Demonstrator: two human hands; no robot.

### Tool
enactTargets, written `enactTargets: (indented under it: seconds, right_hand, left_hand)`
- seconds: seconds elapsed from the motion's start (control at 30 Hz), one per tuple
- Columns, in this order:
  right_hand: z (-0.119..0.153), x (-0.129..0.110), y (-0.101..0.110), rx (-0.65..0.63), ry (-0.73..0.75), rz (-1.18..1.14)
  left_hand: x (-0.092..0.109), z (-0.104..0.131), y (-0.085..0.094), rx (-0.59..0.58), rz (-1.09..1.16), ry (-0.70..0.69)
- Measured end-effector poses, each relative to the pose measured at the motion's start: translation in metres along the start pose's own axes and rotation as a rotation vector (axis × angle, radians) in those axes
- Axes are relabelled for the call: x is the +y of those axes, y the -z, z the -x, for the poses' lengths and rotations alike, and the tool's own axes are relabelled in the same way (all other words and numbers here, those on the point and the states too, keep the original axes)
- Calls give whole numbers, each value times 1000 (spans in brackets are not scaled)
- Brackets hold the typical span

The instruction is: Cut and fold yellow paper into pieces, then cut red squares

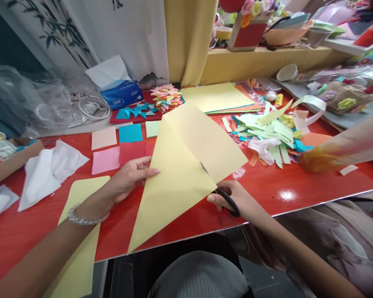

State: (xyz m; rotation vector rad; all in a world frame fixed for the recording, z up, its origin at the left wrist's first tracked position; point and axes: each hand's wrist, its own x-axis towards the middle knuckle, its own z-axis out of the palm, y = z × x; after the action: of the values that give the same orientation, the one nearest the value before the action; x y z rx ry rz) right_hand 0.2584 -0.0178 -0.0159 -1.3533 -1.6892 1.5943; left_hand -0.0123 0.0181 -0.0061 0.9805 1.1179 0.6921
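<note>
A large sheet of pale yellow paper [174, 178] is held up over the red table, partly cut through along a line from its right edge. My left hand [132, 178] pinches the sheet's left edge between thumb and fingers. In my right hand [233, 198] is a pair of scissors [230, 203] with black handles. Its blades sit in the slit, and only a dark bit of blade shows above the paper. Another yellow paper piece [81, 194] lies under my left forearm.
Small square paper stacks [130, 133] in several colours lie behind my left hand. A heap of paper scraps [273, 128] is at the right, near a clear plastic cup-like roll [338, 145]. Larger yellow sheets [220, 97], a tissue pack [121, 93] and folded paper pieces [166, 97] stand at the back.
</note>
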Motion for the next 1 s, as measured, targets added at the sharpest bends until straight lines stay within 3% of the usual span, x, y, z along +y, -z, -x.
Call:
enactTargets:
  seconds: [0.17, 0.4, 1.0]
  right_hand:
    - [4, 2, 3, -35, -45, -18]
    - [7, 4, 10, -68, -45, -7]
    - [4, 5, 14, -98, -35, 82]
  left_hand:
    - [5, -7, -11, -9, -3, 54]
    - [8, -15, -18, 29, -38, 28]
    - [6, -19, -16, 40, -118, -96]
